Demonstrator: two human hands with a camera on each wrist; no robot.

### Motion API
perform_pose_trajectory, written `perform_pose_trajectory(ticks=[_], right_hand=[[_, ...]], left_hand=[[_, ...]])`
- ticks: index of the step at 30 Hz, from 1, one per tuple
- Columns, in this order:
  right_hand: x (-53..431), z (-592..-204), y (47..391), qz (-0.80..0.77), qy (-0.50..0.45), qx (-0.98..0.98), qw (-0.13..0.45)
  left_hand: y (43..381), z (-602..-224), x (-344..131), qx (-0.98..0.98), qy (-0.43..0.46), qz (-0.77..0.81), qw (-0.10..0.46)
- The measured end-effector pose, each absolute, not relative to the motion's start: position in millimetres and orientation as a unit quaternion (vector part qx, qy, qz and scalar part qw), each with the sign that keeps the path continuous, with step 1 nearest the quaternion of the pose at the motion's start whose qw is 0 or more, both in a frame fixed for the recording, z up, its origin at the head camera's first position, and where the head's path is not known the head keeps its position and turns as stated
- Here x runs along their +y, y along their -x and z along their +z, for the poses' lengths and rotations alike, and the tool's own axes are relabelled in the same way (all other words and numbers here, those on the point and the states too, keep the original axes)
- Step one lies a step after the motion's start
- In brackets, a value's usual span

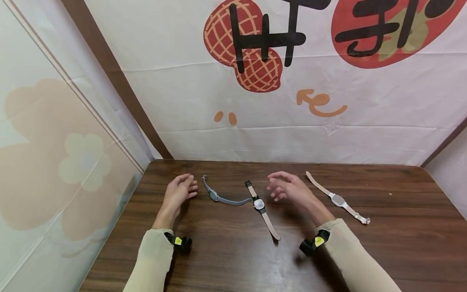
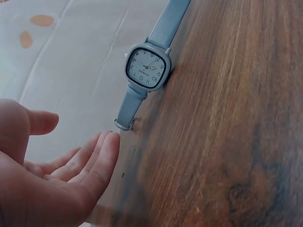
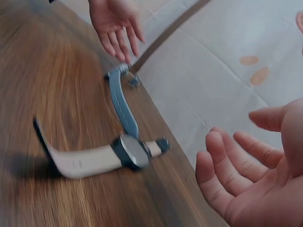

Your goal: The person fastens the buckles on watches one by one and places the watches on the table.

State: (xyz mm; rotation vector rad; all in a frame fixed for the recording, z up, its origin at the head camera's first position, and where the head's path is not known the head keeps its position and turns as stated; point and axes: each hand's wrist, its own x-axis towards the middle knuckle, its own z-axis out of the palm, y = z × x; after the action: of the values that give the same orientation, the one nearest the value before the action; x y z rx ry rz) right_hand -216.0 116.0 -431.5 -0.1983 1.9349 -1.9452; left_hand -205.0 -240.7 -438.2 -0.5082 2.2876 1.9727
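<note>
Three wristwatches lie on the wooden table. The blue watch (image 1: 213, 195) has a squarish case, its strap curving toward the middle; its numbered dial shows in the left wrist view. Beside its buckle end is my left hand (image 1: 179, 190), fingers loosely bent around nothing. The black-cased watch (image 1: 259, 204), strap lining cream, lies slantwise in the centre, its case close to the blue strap's tip. My right hand (image 1: 290, 188) hovers between it and the white watch (image 1: 338, 200) at the right, with relaxed fingers and an empty palm (image 3: 265, 189).
The dark brown table (image 1: 226, 259) ends at a printed cloth backdrop (image 1: 175, 101) along its far edge. A pale flowered panel (image 1: 43, 162) borders the left side. Each wrist carries a black strapped camera (image 1: 184, 244).
</note>
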Motion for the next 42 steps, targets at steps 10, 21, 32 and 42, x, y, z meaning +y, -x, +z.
perform_pose_trajectory(ticks=[10, 21, 32, 42], right_hand=[[79.5, -425.0, 215.2, -0.688, 0.056, 0.683, 0.238], [55.5, -442.0, 206.6, -0.682, 0.044, 0.676, 0.275], [41.7, -458.1, 198.6, -0.698, 0.025, 0.660, 0.277], [34.3, -472.2, 193.6, -0.716, 0.022, 0.639, 0.280]], left_hand=[[210.6, -442.1, -237.0, 0.730, 0.181, 0.658, 0.046], [217.5, -445.9, -231.1, 0.720, 0.195, 0.664, 0.048], [222.3, -448.6, -223.8, 0.720, 0.214, 0.659, 0.046], [224.2, -453.7, -221.2, 0.721, 0.211, 0.659, 0.026]])
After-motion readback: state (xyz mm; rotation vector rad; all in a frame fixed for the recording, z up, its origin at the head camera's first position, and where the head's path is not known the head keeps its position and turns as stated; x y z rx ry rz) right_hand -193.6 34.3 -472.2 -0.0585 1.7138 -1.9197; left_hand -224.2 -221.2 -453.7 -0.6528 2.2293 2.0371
